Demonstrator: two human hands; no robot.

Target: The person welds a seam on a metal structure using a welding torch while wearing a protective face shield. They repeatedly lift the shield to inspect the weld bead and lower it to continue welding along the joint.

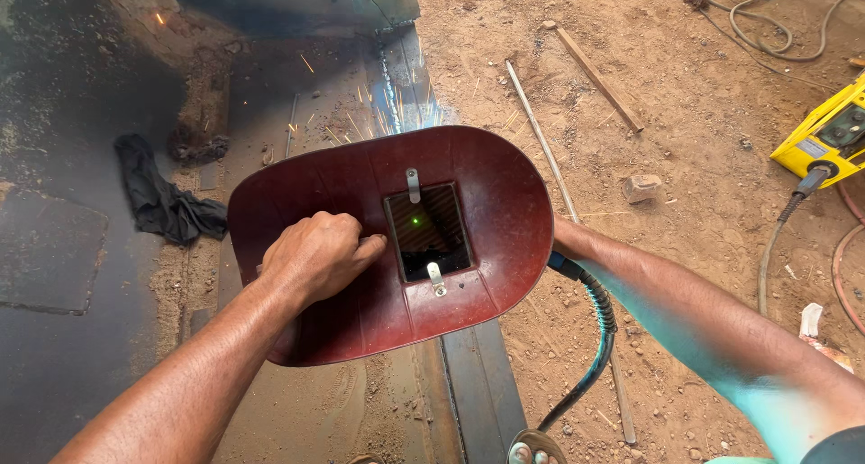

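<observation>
While the dark-red hand shield (360,248) fills the middle of the view, everything else is placed here by reference to it, from left to right. Well to its left, a black rag (162,198) lies crumpled on dark ground. The left hand (315,257) is closed in a fist around the grip inside the shield, just left of the small dark viewing window (428,232), in which a single green point of light shows. Directly above the shield's upper rim, sparks (396,108) scatter over a steel plate (401,77) with a bright seam; a second steel strip (478,374) runs out below the shield's lower rim. At the shield's right edge, only the wrist of the right hand (568,239) is visible. The hand itself is hidden behind the shield, so its grip cannot be told. A black cable (599,338) curves down from there. Thin metal rods (541,135) lie on the sandy floor to the right, and a yellow welding machine (824,131) stands far right.

Judged stage: an arc is burning along the seam, watched through the window. The next move calls for steady travel along the joint with the shield kept between face and arc.
</observation>
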